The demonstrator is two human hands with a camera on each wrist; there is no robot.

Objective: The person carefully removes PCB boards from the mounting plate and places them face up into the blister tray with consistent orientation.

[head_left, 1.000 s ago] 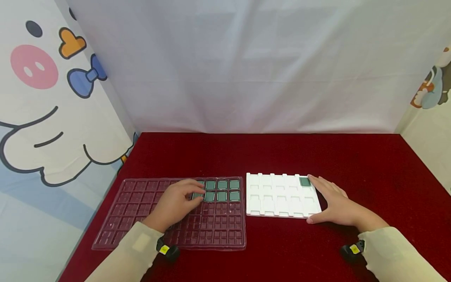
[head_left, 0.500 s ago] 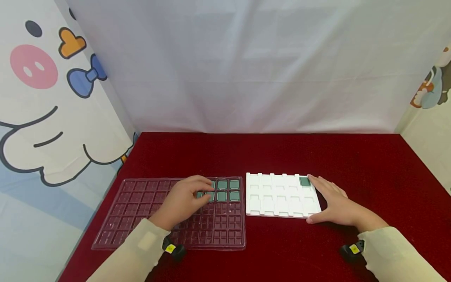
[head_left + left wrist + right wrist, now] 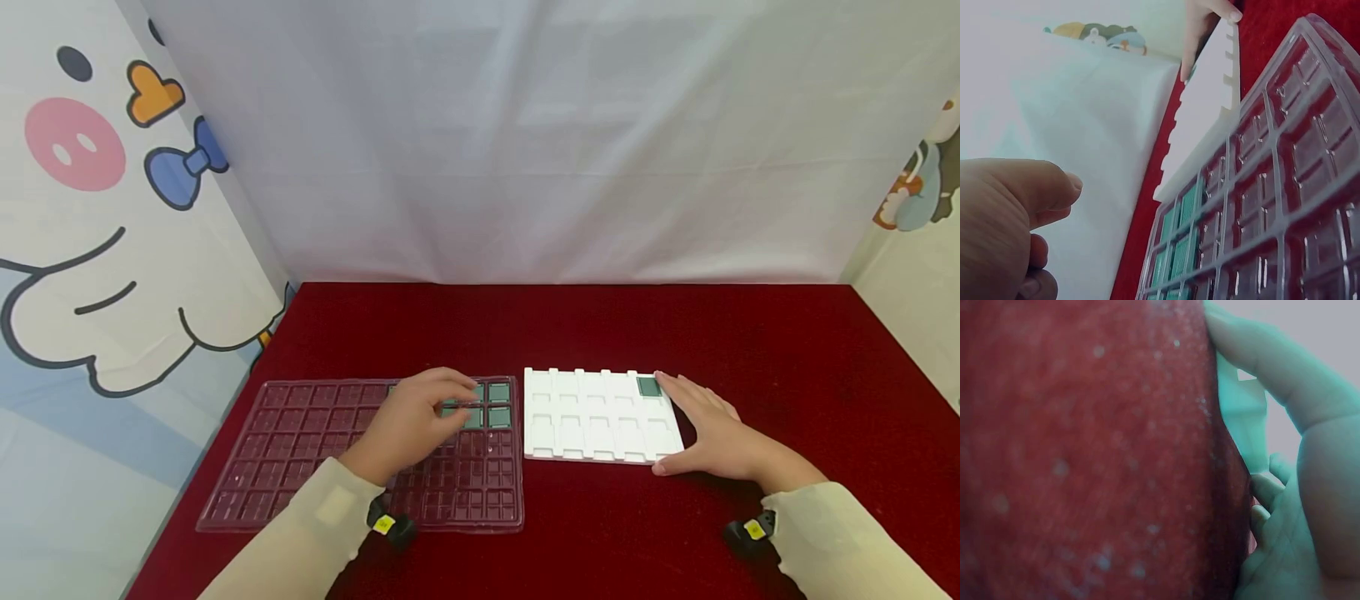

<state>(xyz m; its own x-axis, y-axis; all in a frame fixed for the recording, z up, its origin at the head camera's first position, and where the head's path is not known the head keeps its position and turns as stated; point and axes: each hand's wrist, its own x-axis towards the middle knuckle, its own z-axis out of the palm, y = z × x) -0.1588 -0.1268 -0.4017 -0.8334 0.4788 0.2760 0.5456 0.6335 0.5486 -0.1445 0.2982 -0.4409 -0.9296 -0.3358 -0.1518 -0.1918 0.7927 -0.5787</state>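
Observation:
My left hand (image 3: 414,414) hovers over the clear plastic tray (image 3: 277,446), thumb and fingers loosely bent with a gap between them. Below its fingertips, flat green chip-like squares (image 3: 499,417) sit in the two back rows at the tray's right end; the hand hides some of them. In the left wrist view, nothing shows between the thumb and fingers. My right hand (image 3: 705,429) grips the right end of the white slotted tray (image 3: 570,417), thumb at the near corner and index finger at the far one. A single green square (image 3: 648,386) lies in the white tray's back right slot, by the index fingertip.
Both trays lie side by side on a red tablecloth (image 3: 600,533), a narrow strip of cloth between them. A white curtain (image 3: 510,150) hangs behind the table. A cartoon-printed cloth (image 3: 150,308) borders the left side. Each wrist wears a small black camera (image 3: 401,531).
My left hand has slid right along the back rows of the clear tray, uncovering compartments on its left and covering more green squares. The right hand and white tray stay put.

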